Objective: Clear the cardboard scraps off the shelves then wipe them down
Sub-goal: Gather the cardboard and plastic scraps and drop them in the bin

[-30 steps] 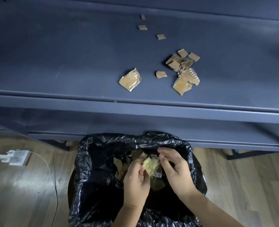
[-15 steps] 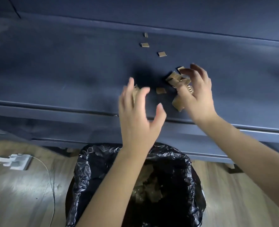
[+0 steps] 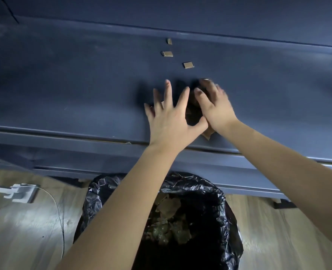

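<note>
Both hands rest over the pile of brown cardboard scraps (image 3: 194,114) on the dark blue shelf (image 3: 83,90). My left hand (image 3: 171,121) lies flat with fingers spread on the pile's left side. My right hand (image 3: 215,106) is cupped over the pile's right side, fingers curled and blurred. Most of the pile is hidden under the hands; one scrap tip (image 3: 207,135) pokes out below the thumbs. Three small scraps (image 3: 188,65) lie apart farther back on the shelf.
A bin lined with a black bag (image 3: 229,221) stands on the wooden floor right below the shelf's front edge, holding scraps. A white power strip (image 3: 19,192) with a cable lies on the floor at left. A lower shelf edge runs beneath.
Both hands left the bin, rose to the shelf and came down onto the scrap pile, closing toward each other around it.
</note>
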The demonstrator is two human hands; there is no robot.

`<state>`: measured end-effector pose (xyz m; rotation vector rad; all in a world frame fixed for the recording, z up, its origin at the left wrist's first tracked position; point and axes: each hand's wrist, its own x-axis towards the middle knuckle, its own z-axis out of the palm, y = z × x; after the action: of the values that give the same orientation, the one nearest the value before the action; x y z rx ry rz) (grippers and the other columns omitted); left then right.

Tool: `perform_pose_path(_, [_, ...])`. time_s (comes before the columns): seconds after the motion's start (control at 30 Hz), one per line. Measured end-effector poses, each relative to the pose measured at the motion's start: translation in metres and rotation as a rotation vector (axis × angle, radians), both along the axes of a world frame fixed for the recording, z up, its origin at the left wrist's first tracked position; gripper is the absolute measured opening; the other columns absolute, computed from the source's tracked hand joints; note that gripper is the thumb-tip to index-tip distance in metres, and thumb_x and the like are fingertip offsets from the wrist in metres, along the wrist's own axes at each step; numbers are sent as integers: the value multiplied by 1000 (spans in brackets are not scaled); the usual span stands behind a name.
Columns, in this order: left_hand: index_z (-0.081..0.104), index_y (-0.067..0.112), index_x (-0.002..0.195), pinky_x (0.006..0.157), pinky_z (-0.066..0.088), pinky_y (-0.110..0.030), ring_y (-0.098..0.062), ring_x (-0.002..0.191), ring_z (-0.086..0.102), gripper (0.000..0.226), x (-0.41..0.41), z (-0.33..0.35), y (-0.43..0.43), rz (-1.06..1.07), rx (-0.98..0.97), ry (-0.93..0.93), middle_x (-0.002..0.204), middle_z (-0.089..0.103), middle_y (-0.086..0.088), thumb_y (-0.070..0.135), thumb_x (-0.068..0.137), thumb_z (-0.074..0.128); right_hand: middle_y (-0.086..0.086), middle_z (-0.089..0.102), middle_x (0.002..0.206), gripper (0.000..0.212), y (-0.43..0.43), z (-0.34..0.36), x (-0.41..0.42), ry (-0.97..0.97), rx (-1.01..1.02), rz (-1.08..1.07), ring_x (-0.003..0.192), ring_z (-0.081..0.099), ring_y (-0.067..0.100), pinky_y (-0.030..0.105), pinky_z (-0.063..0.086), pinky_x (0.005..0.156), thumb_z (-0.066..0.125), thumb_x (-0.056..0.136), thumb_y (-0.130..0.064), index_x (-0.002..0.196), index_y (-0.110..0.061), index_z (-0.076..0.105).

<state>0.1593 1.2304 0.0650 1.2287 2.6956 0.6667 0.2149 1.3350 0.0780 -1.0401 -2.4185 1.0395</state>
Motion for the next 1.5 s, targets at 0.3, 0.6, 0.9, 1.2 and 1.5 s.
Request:
perform_pose_path(0.3, [20,41,145,111,5,-60,-35,144,9,87,1,-11,6,-115,-147,173,158,6,-8,71,64,10,11,50,130,39,36,16,-48,60,118,36,118,47,25,27,37,95,47,89,-23,126,-9,50])
perform_pose_path(0.6, [23,41,144,110,9,-59,-31,143,15,85,0,-10,8,-127,-256,188,157,15,-7,63,67,-2,0,10,158,52,62,8,-114,-359,373,295,144,13,26,36,16,114,43,95,-38,145,-32,28])
perform_pose_path(0.9, [70,26,104,90,44,-58,-30,110,63,54,1,-9,7,-44,-164,218,124,63,-10,50,71,33,13,41,140,45,72,9,-129,-305,528,241,131,33,30,35,29,105,45,94,-31,136,-13,43])
perform_pose_path(1.2, [69,30,100,92,46,-55,-25,108,64,47,1,-9,5,-22,-184,146,121,65,-7,43,71,34,9,15,157,60,82,12,-164,-543,402,387,144,17,27,39,17,115,31,98,-47,148,-14,23])
perform_pose_path(1.5, [69,30,100,93,46,-54,-25,109,64,47,3,-9,5,-2,-189,139,122,65,-7,42,71,34,10,31,148,53,89,18,-168,-474,522,326,136,28,29,38,24,111,42,95,-38,141,-12,35])
